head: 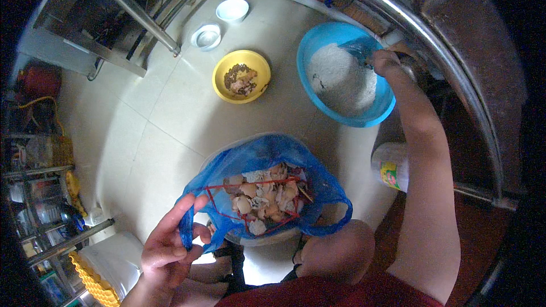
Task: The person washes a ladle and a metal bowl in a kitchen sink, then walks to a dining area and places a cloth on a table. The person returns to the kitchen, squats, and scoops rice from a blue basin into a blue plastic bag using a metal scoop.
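My left hand [172, 238] grips one loop handle of a blue plastic bag [277, 147], with the fingers hooked through it. Broken eggshells [268, 196] and red strips fill the bag, whose mouth gapes between my knees. At the upper right, my right hand [386, 62] reaches over the rim of a blue plastic basin [305, 81]. It appears closed on a dark translucent plastic piece [358, 49]; its exact kind is unclear. Grey-white powder [335, 66] heaps inside the basin, below that piece.
A yellow bowl [219, 87] with brown scraps stands on the tiled floor, and two pale bowls [232, 10] [206, 37] sit behind it. Metal legs [128, 8] and a curved rail [431, 25] border the area. A labelled plastic container [390, 166] stands beside my right arm. Shelving [38, 175] lines the left.
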Motion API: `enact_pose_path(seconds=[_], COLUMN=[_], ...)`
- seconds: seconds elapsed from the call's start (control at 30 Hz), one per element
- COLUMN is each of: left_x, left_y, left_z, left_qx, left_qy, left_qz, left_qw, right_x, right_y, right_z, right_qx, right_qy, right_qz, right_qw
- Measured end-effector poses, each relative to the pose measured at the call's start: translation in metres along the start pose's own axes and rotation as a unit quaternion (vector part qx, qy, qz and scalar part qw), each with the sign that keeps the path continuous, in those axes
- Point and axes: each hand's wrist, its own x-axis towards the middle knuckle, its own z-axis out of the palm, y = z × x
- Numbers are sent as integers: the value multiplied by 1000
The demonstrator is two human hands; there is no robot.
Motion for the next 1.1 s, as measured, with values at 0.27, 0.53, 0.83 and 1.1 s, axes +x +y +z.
enact_pose_path(seconds=[0.27,0.53,0.83,1.1], left_x=[6,1,-1,-2], left_y=[1,-1,1,3], left_z=[5,-3,-4,-8], left_qx=[9,7,24,18], left_qy=[-19,-6,-3,-23], left_qz=[10,-3,1,-1], left_qw=[1000,1000,1000,1000], right_x=[-30,9,-46,-108], right_y=[4,-41,-22,0], right_z=[-25,-28,-62,-54], right_qx=[83,-11,33,135], right_qy=[25,16,47,30], right_qz=[56,8,-58,61], right_qw=[995,1000,997,989])
